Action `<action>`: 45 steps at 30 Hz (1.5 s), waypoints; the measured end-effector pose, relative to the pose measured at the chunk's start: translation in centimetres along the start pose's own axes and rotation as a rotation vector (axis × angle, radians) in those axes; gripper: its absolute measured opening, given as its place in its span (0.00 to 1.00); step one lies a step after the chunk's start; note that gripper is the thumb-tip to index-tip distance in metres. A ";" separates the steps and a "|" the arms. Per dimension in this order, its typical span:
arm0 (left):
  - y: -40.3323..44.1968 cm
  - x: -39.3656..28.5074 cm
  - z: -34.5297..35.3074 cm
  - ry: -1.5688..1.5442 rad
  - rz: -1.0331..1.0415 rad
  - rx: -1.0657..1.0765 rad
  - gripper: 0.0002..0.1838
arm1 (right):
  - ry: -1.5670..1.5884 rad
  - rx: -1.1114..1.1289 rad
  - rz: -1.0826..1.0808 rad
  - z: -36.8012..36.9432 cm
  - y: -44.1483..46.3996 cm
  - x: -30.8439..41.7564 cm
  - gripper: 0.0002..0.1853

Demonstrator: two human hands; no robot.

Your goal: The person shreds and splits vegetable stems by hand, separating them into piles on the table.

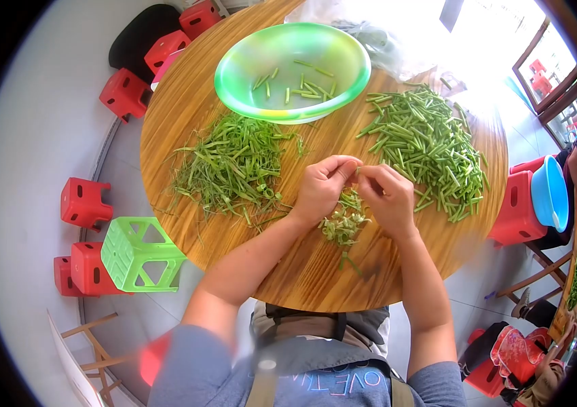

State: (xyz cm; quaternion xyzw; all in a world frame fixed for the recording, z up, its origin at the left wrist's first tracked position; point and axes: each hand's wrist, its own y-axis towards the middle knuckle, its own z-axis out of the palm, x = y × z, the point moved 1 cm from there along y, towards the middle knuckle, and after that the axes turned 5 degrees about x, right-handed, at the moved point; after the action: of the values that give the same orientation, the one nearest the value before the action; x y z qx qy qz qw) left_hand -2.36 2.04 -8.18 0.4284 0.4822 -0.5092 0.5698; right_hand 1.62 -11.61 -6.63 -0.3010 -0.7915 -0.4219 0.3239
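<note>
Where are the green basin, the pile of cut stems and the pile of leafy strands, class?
Green basin [242,74], head view, on its bare inner wall.
Pile of cut stems [430,142], head view, near its middle.
Pile of leafy strands [234,163], head view, near its middle.

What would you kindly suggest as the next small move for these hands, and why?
I would probably ease the left hand and right hand slightly apart, letting any loose bit fall onto the small pale-green heap: their fingertips come together close by it, though anything between them is too small to make out.
</note>
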 end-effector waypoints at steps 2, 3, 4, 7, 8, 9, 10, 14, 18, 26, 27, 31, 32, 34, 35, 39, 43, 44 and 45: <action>0.1 0.0 -0.2 -0.020 0.002 -0.073 0.09 | 0.008 0.010 0.005 0.1 -0.1 -0.1 0.04; 0.3 0.1 -0.4 -0.055 0.007 -0.124 0.09 | 0.056 0.003 0.050 0.1 -0.1 -0.1 0.03; 0.6 0.3 -0.7 -0.092 0.013 -0.174 0.09 | 0.103 -0.004 0.095 -0.2 0.0 -0.1 0.03; 1.6 1.4 -2.5 -0.371 -0.073 -0.277 0.09 | 0.360 -0.055 0.270 -0.6 -0.2 -0.3 0.02; 1.9 1.8 -3.2 -0.447 -0.086 -0.270 0.09 | 0.466 -0.076 0.335 -0.8 -0.2 -0.4 0.02; 2.1 1.9 -3.8 -0.522 -0.098 -0.263 0.09 | 0.483 -0.055 0.328 -0.8 -0.3 -0.7 0.03; 2.2 1.9 -4.2 -0.598 -0.110 -0.255 0.09 | 0.444 0.027 0.320 -0.8 -0.2 -0.7 0.03; 2.1 1.6 -4.2 -0.651 -0.139 -0.167 0.11 | 0.202 0.261 0.252 0.0 -0.3 -0.8 0.05; 1.8 1.0 -3.5 -0.521 -0.119 -0.069 0.11 | 0.060 0.256 0.098 0.3 -0.2 -0.3 0.06; 1.4 1.0 -2.5 -0.368 -0.200 0.021 0.13 | 0.079 0.216 0.079 0.4 0.0 -0.3 0.06; 1.4 1.0 -2.3 -0.335 -0.201 0.010 0.13 | 0.075 0.214 0.071 0.4 0.0 -0.3 0.06; 1.3 1.1 -2.2 -0.228 -0.180 -0.015 0.13 | 0.064 0.220 0.055 0.2 0.0 -0.3 0.06; 1.3 1.2 -2.2 -0.207 -0.169 -0.015 0.13 | 0.061 0.224 0.057 0.2 -0.1 -0.3 0.06; 1.3 1.1 -2.0 -0.180 -0.169 -0.023 0.13 | 0.043 0.217 0.040 0.2 -0.1 -0.3 0.05; 1.2 1.0 -2.0 -0.166 -0.168 -0.027 0.13 | 0.034 0.214 0.031 0.2 -0.1 -0.3 0.05; 1.2 1.5 -1.7 -0.162 -0.139 -0.025 0.13 | -0.017 0.134 -0.024 0.2 -0.1 -0.3 0.05; 1.0 1.1 -1.1 -0.132 -0.188 -0.009 0.14 | -0.044 0.109 -0.013 0.1 -0.1 0.0 0.05; 0.9 0.9 -1.0 -0.117 -0.222 0.007 0.14 | -0.054 0.113 -0.014 0.1 -0.1 0.0 0.05; 0.9 0.9 -0.9 -0.165 -0.238 0.010 0.14 | -0.049 0.114 -0.009 0.2 -0.1 0.0 0.05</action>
State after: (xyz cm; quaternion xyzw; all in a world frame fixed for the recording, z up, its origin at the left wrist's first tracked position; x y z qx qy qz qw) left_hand -1.57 2.92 -9.22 0.3278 0.4784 -0.6091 0.5410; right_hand 1.53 -11.53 -6.75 -0.2887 -0.8232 -0.3701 0.3194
